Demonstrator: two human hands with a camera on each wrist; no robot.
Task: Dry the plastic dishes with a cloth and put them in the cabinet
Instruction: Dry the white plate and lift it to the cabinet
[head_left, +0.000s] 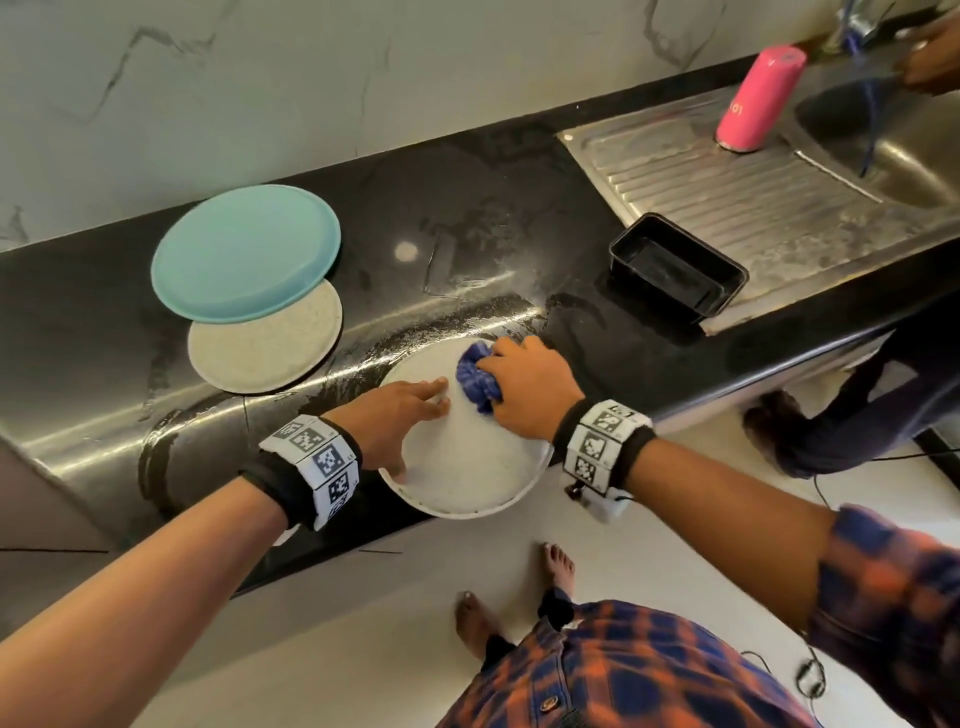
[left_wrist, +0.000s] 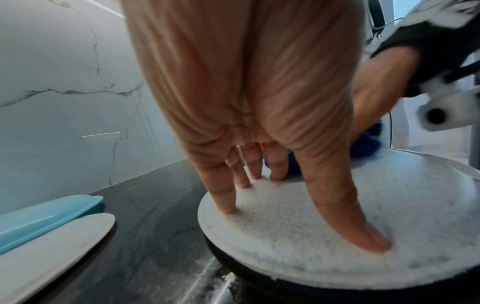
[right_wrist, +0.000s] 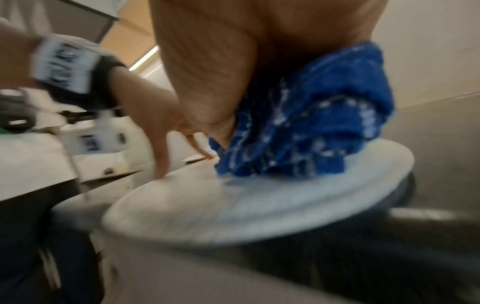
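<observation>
1. Head view: the speckled white plate (head_left: 467, 467) lies upside down at the black counter's (head_left: 493, 208) front edge, overhanging it. The left hand (head_left: 395, 415) presses it with straight fingers; the right hand (head_left: 524, 389) bunches a blue cloth (head_left: 475, 379) on it. A teal plate (head_left: 244, 249) overlaps a second speckled plate (head_left: 260, 348); the black tray's (head_left: 675, 270) contents are unclear.
2. Left wrist view: spread fingertips (left_wrist: 363, 236) flat on the plate (left_wrist: 285, 226); cloth (left_wrist: 366, 146) mostly hidden.
3. Right wrist view: blurred; the cloth (right_wrist: 311, 123) is gripped against the plate (right_wrist: 259, 205), fingers hidden.
</observation>
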